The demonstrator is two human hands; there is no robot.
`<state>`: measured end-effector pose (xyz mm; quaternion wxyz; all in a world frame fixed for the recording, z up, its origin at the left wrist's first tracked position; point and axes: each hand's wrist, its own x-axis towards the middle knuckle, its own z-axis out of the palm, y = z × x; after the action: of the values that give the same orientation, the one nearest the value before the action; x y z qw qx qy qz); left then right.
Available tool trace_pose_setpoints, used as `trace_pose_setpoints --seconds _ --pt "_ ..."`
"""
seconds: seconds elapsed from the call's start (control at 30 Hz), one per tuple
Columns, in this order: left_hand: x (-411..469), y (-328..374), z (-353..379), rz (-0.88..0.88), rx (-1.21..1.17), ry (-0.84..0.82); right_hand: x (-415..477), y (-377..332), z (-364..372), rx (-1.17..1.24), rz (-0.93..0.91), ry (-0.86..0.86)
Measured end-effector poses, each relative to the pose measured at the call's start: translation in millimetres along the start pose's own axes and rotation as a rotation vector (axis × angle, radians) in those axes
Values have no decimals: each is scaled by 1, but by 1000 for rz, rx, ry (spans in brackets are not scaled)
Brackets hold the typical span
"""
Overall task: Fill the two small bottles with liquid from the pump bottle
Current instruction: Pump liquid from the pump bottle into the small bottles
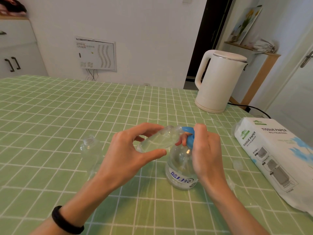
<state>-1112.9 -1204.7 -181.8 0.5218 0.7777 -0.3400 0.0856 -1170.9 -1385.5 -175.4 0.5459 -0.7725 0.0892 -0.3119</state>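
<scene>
clear small bottle is gripped tilted by left hand at pump bottle spout; pump head is clasped by right hand. slow strokes advised.

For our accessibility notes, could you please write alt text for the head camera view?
A person's left hand holds a small clear bottle tilted at the spout of a pump bottle, while the right hand grips its blue pump head. A second small bottle stands uncapped on the green checked table, left.
</scene>
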Motion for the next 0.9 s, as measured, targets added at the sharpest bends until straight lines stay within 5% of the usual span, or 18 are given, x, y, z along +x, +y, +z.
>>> trace_pose_setpoints --seconds 0.9 --pt "-1 -8 8 -77 -150 -11 -2 2 2 57 33 34"
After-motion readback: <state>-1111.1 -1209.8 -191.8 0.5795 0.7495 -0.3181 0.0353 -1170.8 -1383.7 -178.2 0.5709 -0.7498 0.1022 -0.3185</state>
